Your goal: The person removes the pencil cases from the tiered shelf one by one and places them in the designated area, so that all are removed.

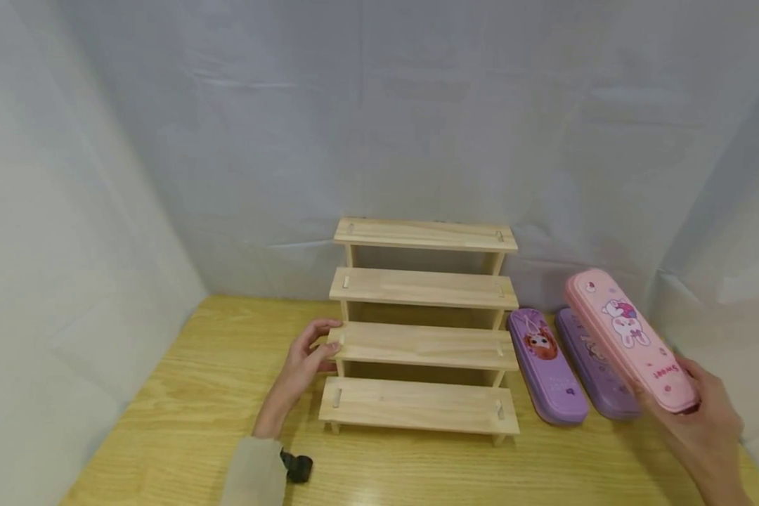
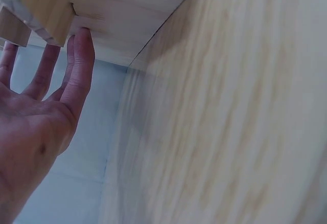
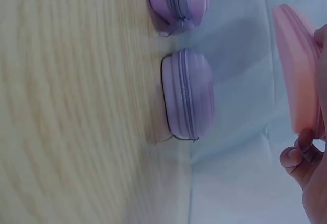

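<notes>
A stepped wooden display rack point(image 1: 424, 344) stands on the table. At its left end my left hand point(image 1: 306, 355) grips one of the lower steps, thumb over the top face. In the left wrist view the fingers point(image 2: 82, 70) of that hand reach up to the wooden underside. My right hand point(image 1: 711, 414) holds a pink pencil case point(image 1: 632, 337) with a rabbit picture and "Sweet" on its lid, tilted in the air. Seen from the right wrist, the pink case point(image 3: 299, 70) is raised off the table.
Two purple pencil cases lie side by side right of the rack: one with a cartoon girl point(image 1: 547, 372), the other point(image 1: 613, 393) partly hidden by the pink case. A small black object point(image 1: 299, 469) sits by the left sleeve. Grey sheeting point(image 1: 417, 126) encloses the wood-grain table point(image 1: 183, 393).
</notes>
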{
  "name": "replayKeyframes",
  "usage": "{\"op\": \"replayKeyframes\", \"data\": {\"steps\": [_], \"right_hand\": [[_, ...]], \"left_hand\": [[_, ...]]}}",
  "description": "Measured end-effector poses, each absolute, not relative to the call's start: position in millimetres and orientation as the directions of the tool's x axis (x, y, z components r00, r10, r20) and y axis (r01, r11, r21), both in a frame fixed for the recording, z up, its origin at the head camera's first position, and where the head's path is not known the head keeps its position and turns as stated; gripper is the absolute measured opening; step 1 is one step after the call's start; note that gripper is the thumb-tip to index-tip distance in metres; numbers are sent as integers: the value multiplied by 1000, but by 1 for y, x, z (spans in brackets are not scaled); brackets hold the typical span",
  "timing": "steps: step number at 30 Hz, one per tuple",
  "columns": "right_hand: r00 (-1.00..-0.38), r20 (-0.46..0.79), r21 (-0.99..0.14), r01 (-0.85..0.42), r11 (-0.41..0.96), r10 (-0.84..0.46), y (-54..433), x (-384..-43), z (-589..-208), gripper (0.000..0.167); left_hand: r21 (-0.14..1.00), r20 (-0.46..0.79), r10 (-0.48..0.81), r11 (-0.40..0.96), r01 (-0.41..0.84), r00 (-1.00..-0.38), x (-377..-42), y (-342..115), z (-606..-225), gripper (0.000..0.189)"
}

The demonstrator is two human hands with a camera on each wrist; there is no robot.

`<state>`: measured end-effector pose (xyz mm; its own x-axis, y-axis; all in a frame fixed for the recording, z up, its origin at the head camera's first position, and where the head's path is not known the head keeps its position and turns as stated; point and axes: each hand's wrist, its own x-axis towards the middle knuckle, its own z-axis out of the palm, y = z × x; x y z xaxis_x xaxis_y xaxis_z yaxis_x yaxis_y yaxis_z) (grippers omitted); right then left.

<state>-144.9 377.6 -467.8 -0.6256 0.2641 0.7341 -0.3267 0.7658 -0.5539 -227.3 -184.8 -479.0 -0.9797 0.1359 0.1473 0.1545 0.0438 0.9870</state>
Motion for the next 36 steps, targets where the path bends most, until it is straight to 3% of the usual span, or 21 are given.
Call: {"op": "replayKeyframes", "data": {"steps": [14, 21, 29, 36], "right_hand": [[-735, 531, -573, 56, 818, 422, 395, -138, -466, 71], [-819, 306, -530, 277, 801, 485, 402, -141, -465, 81], [-825, 30, -549, 459, 699, 565, 410, -147, -468, 93], [-828, -46, -522, 496, 694, 558, 423, -152, -474, 94]], "left_hand": [[985, 157, 132, 52, 165, -979, -228, -184, -479, 37], [984, 163, 136, 43, 171, -977, -229, -184, -479, 37], [983, 164, 125, 62, 172, -979, -228, -184, -479, 37], [985, 151, 115, 68, 160, -982, -227, -183, -479, 36]]}}
